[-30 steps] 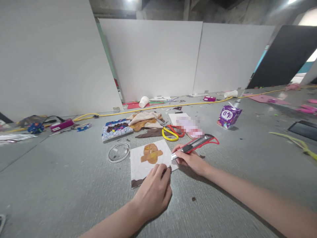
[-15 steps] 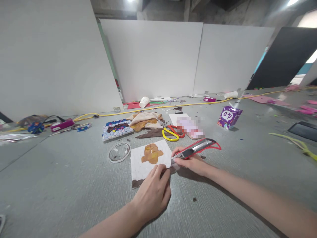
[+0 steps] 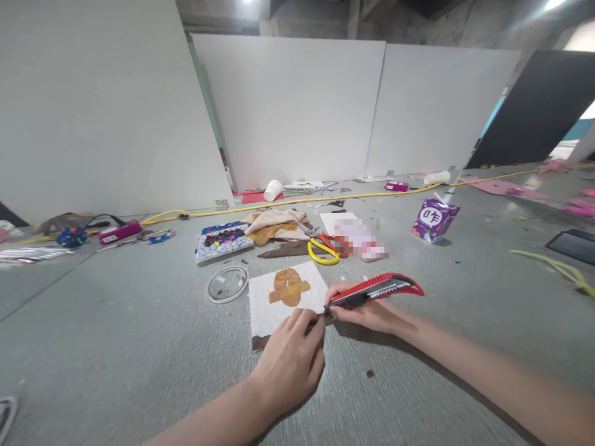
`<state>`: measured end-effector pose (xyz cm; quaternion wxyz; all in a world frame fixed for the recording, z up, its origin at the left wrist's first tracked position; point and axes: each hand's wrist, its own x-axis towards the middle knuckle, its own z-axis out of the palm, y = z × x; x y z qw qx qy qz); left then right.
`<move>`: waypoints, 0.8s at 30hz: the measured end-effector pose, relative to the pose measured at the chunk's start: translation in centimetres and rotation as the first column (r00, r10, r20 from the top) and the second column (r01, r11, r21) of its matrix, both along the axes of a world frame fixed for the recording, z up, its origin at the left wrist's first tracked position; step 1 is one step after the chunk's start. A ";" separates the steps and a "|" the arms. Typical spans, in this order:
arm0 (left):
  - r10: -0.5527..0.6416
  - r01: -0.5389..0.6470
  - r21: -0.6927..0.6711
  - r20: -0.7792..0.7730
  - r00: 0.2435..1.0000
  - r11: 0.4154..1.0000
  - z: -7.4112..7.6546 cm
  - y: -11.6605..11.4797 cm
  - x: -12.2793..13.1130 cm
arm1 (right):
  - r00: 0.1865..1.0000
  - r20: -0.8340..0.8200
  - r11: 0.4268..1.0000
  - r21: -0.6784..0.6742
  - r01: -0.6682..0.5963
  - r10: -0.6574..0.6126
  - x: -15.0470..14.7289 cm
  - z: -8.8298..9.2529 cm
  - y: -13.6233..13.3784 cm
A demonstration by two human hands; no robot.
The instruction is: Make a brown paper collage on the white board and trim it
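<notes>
A white square tile (image 3: 267, 303) with a yellow-brown leaf collage (image 3: 288, 287) lies on the grey floor in front of me. A dark brown strip runs along its near edge. My left hand (image 3: 289, 361) rests on the tile's near right corner, fingers curled and pressing down. My right hand (image 3: 367, 310) grips a red utility knife (image 3: 377, 288), whose tip meets the tile's right corner close to my left fingertips.
Yellow and red scissors (image 3: 325, 246), crumpled tan cloth (image 3: 274, 224) and a mosaic tile (image 3: 223, 240) lie beyond. A clear ring (image 3: 227, 284) sits left of the tile. A purple carton (image 3: 434, 219) stands at right, a yellow cable (image 3: 297, 201) runs along white wall panels.
The knife has slid toward me along the tile's right edge, from mid-edge to the near corner, and tipped flatter. My left hand has stayed pressed on the tile.
</notes>
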<state>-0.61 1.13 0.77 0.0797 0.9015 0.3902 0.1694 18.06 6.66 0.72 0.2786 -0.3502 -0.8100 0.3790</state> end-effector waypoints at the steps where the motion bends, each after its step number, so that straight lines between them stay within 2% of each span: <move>1: -0.002 0.002 0.005 -0.003 1.000 1.000 0.0 0.0 0.0 | 1.000 0.021 1.000 0.014 0.009 -0.009 -0.1 0.2 0.0; 8: 0.001 -0.001 0.027 0.007 1.000 1.000 -0.2 0.1 0.0 | 0.988 0.157 0.995 0.099 -0.004 -0.012 -0.5 0.3 0.0; 14: 0.009 -0.009 0.009 -0.020 1.000 1.000 -0.1 0.0 0.0 | 0.997 0.063 0.990 0.141 0.026 -0.035 0.0 -0.2 0.0; 19: 0.011 -0.011 -0.003 -0.045 0.999 1.000 -0.1 0.1 0.0 | 0.991 0.118 0.989 0.134 0.054 -0.070 -0.1 -0.5 0.0; 24: 0.014 -0.015 -0.017 -0.053 0.998 1.000 0.0 0.2 0.0 | 0.991 0.109 0.977 0.207 0.059 -0.083 -0.5 -1.5 0.2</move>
